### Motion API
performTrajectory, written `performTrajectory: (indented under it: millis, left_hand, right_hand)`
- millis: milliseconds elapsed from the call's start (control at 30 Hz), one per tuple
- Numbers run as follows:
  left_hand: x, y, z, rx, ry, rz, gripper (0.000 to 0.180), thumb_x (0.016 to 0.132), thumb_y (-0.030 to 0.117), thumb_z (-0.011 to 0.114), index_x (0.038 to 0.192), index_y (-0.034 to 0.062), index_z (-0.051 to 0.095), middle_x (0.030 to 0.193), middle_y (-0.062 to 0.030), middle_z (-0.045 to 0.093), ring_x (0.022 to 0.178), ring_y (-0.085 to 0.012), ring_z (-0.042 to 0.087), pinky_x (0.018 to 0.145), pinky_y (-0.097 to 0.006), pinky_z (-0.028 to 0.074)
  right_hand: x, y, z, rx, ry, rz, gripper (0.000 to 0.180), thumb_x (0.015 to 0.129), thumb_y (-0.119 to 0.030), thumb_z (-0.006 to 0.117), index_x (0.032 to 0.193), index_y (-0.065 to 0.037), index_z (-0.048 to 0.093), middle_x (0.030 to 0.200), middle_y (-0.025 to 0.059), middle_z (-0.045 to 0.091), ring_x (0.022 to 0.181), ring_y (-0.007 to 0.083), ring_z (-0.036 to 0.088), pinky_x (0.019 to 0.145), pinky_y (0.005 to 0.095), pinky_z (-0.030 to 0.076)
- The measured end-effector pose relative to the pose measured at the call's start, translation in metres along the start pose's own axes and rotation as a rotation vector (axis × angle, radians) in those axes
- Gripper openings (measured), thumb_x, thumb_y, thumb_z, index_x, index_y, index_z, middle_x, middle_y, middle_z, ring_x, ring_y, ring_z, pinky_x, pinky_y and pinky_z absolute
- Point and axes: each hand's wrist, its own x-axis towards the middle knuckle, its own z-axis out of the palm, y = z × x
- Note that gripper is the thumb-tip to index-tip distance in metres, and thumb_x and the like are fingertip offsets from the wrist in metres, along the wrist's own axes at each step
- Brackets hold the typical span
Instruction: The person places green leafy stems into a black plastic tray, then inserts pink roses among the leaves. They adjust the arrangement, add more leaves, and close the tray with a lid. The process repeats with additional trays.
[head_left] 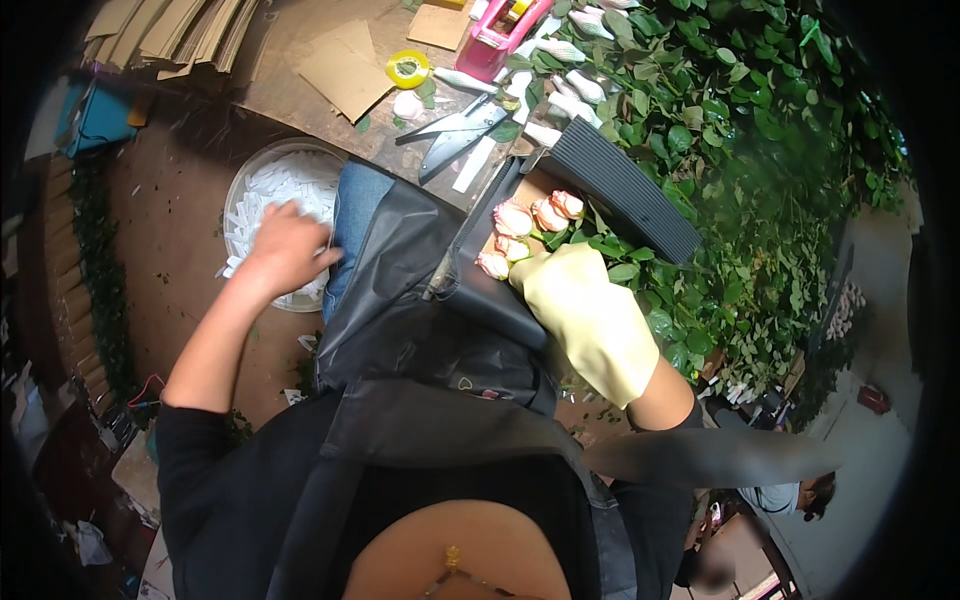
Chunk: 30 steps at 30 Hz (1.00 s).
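Brown floor (pixel 160 230) surrounds the person's dark apron (pixel 430 345). The gloved right hand (pixel 575 295) is at pink roses (pixel 513 217), its fingers hidden, grip unclear. The left hand (pixel 288 250), fingers bent, is over white strips (pixel 285 180) in a tub (pixel 240 168); whether it holds any cannot be told. Beyond, scissors (pixel 465 132) lie on a table (pixel 290 85) beside leaves (pixel 740 150).

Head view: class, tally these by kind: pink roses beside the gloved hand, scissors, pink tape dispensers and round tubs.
Pink roses beside the gloved right hand: 5
Scissors: 1
Pink tape dispenser: 1
Round tub: 1
Total: 8
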Motion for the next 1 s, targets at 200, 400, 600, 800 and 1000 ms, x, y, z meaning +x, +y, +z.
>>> performTrajectory:
  millis: [200,400,600,800,1000]
  left_hand:
    - [0.106,0.103,-0.020,-0.820,0.115,0.474,0.099,0.073,0.049,0.090,0.145,0.0067,0.036,0.153,-0.0249,0.031,0.149,-0.0435,0.026,0.123,-0.048,0.026]
    - [0.120,0.113,0.006,-0.748,0.028,0.552,0.101,0.076,0.047,0.089,0.147,0.0081,0.029,0.153,-0.0274,0.026,0.154,-0.0484,0.010,0.125,-0.052,0.020]
    - [0.124,0.113,0.003,-0.697,-0.059,0.558,0.102,0.079,0.046,0.087,0.146,0.0024,0.025,0.152,-0.0215,0.028,0.154,-0.0475,0.003,0.126,-0.052,0.018]
    - [0.128,0.113,0.006,-0.697,-0.050,0.564,0.106,0.078,0.046,0.088,0.148,0.0000,0.023,0.151,-0.0191,0.033,0.154,-0.0471,0.004,0.127,-0.051,0.016]
    - [0.134,0.116,0.003,-0.847,0.022,0.506,0.088,0.076,0.041,0.090,0.140,0.0028,0.043,0.143,-0.0181,0.042,0.146,-0.0398,0.027,0.122,-0.045,0.025]
  right_hand:
    - [-0.005,-0.015,-0.006,-0.025,0.073,0.071,0.030,0.101,-0.029,0.058,0.116,-0.006,0.072,0.104,0.0242,0.072,0.103,0.0414,0.071,0.095,0.0455,0.055]
    - [0.011,0.045,0.030,-0.152,0.433,-0.435,0.015,0.097,-0.024,0.066,0.096,-0.011,0.073,0.082,0.0135,0.073,0.075,0.0329,0.072,0.072,0.0456,0.057]
    - [0.043,0.050,0.069,-0.166,0.523,-0.205,0.025,0.097,-0.037,0.066,0.107,-0.014,0.072,0.081,0.0136,0.072,0.075,0.0332,0.072,0.073,0.0450,0.056]
    - [0.046,0.056,0.079,-0.163,0.675,-0.334,0.021,0.094,-0.033,0.068,0.092,-0.013,0.063,0.072,0.0090,0.069,0.066,0.0305,0.071,0.064,0.0478,0.055]
    - [0.044,0.054,0.068,-0.267,0.563,-0.310,0.022,0.097,-0.033,0.064,0.091,-0.012,0.065,0.075,0.0121,0.071,0.070,0.0327,0.072,0.064,0.0485,0.055]
